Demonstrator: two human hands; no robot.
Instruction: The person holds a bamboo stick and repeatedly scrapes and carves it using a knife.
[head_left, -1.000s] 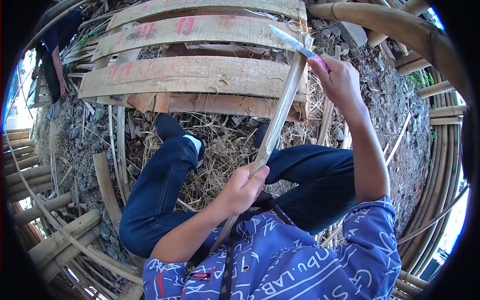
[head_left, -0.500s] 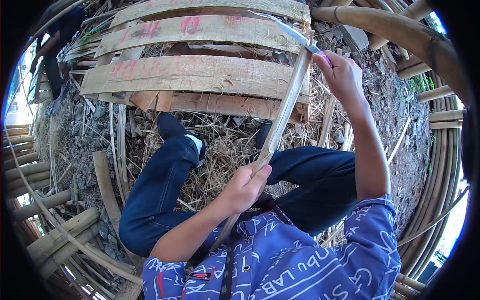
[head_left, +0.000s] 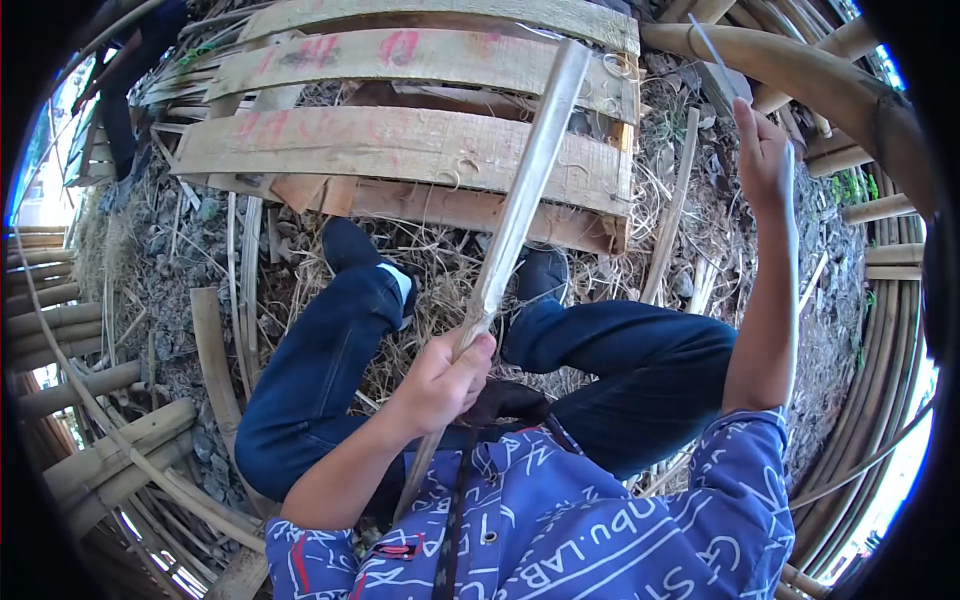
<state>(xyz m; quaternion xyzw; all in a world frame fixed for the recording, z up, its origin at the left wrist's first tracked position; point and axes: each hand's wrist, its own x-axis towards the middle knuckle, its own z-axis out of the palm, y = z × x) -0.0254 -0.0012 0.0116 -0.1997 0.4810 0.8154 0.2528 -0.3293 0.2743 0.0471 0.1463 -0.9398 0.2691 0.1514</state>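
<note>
My left hand [head_left: 442, 385] is wrapped around a long split bamboo strip [head_left: 523, 200]. The strip slants up and away from my lap, its upper end over the pallet-like wooden slats. Off to the right, my right hand [head_left: 765, 165] is raised and closed on a knife [head_left: 712, 50], whose thin blade points up and to the left. Its handle is mostly hidden in my fist. Blade and strip are well apart.
The slatted wooden platform [head_left: 400, 146] with red markings lies ahead of my feet. Shavings [head_left: 440, 270] litter the ground between my legs. A thick bamboo pole [head_left: 800, 60] crosses the upper right, and stacked bamboo [head_left: 90, 450] lines the left. Another person [head_left: 125, 100] stands at upper left.
My right hand has moved right with the knife, away from the strip. My left hand has shifted slightly left and down, and the strip's upper end has swung left.
</note>
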